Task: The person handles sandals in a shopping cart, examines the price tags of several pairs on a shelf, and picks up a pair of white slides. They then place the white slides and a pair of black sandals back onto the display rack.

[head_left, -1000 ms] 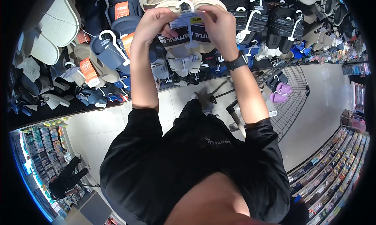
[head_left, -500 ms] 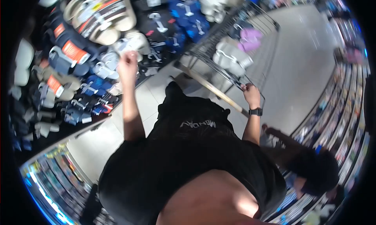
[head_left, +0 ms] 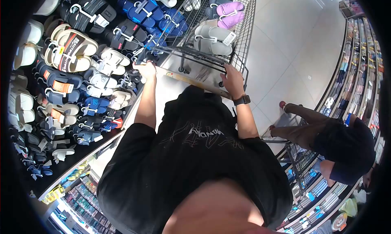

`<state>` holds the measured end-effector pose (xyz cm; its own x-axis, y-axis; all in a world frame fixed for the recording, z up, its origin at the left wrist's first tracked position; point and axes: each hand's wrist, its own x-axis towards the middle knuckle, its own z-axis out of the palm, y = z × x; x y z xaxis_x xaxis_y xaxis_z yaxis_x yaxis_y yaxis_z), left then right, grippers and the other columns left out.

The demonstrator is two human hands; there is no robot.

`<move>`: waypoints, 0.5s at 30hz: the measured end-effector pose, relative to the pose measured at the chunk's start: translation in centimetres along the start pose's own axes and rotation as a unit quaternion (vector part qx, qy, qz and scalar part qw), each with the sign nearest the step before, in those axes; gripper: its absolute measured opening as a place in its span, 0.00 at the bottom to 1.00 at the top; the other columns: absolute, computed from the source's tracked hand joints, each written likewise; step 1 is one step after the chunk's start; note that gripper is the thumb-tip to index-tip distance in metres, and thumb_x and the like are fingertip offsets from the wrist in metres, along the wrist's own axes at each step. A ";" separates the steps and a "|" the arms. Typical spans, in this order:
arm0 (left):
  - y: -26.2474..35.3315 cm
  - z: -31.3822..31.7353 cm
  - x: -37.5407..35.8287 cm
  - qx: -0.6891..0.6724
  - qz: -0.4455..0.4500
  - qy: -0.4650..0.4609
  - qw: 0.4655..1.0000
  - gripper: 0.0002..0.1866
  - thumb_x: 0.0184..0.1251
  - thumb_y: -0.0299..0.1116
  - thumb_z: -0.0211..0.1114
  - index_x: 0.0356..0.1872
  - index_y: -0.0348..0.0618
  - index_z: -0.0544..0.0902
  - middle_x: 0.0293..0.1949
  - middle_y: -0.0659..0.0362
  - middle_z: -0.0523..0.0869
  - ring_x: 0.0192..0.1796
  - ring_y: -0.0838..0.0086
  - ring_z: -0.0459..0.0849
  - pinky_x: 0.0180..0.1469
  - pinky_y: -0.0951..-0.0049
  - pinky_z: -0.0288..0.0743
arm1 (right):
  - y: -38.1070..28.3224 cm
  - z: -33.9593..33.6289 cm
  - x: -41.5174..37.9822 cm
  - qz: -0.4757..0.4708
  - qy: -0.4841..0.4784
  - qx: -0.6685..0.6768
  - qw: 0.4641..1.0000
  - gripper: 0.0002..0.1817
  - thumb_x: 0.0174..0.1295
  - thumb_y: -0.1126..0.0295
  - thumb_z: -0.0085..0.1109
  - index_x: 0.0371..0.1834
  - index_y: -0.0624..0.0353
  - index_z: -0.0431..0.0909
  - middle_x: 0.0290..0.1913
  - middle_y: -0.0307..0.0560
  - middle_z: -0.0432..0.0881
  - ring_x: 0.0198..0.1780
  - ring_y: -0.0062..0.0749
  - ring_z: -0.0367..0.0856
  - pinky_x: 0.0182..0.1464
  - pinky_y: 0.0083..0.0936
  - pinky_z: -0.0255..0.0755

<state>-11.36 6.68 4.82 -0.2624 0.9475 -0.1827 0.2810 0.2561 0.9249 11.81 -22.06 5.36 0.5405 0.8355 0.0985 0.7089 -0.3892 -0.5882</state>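
My left hand (head_left: pixel 146 69) is at the left end of the shopping cart's handle (head_left: pixel 187 80), beside the cart's dark corner; its fingers bend around there, partly hidden. My right hand (head_left: pixel 233 80) is closed on the upper rear rail of the shopping cart (head_left: pixel 246 38), above the handle's right end, and a black watch (head_left: pixel 242 99) sits on that wrist. In the cart basket lie a pair of light grey sandals (head_left: pixel 212 39) with a white tag and a pair of lilac sandals (head_left: pixel 230 14). Dark footwear (head_left: pixel 214 8) is beside the lilac pair.
A sloping display of sandals (head_left: pixel 77 51), many on white hangers, runs along my left. Another person (head_left: pixel 342 144) with a second cart (head_left: pixel 299 165) is at the right, near long shelves of packaged goods (head_left: pixel 352 71). Pale floor tiles (head_left: pixel 289 51) lie ahead.
My left hand has come away from the sandal display to the cart handle's left end. My right hand stays on the cart. The view has turned, and the cart appears further left.
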 end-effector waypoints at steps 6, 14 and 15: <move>-0.7 3.7 1.5 -0.003 0.009 -0.005 1.000 0.40 0.56 0.16 0.59 0.68 0.46 0.49 0.50 0.40 0.72 0.29 0.61 0.83 0.25 0.66 0.82 | 4.4 -0.7 3.7 0.014 -0.019 0.101 0.995 0.07 0.64 0.71 0.55 0.40 0.60 0.80 0.40 0.50 0.81 0.43 0.52 0.80 0.44 0.41 0.75; 1.6 10.8 0.0 -0.061 0.046 0.001 0.997 0.40 0.56 0.18 0.59 0.69 0.46 0.51 0.45 0.41 0.77 0.21 0.64 0.82 0.26 0.67 0.79 | 8.9 -4.3 10.1 0.043 -0.108 0.081 0.990 0.08 0.62 0.68 0.56 0.37 0.60 0.80 0.39 0.53 0.78 0.43 0.55 0.79 0.42 0.44 0.73; 0.5 12.2 0.9 -0.070 0.075 0.011 0.995 0.39 0.56 0.18 0.59 0.69 0.46 0.51 0.45 0.42 0.76 0.21 0.65 0.81 0.26 0.67 0.79 | 10.3 -4.1 10.8 0.013 -0.090 0.067 0.994 0.08 0.61 0.67 0.56 0.37 0.59 0.81 0.40 0.53 0.79 0.43 0.56 0.79 0.43 0.44 0.73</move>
<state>-0.18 10.06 1.08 -0.2480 0.9682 -0.0329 0.1885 0.0816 0.9787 26.80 -18.67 3.59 0.4588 0.8868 -0.0563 0.6226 -0.3660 -0.6916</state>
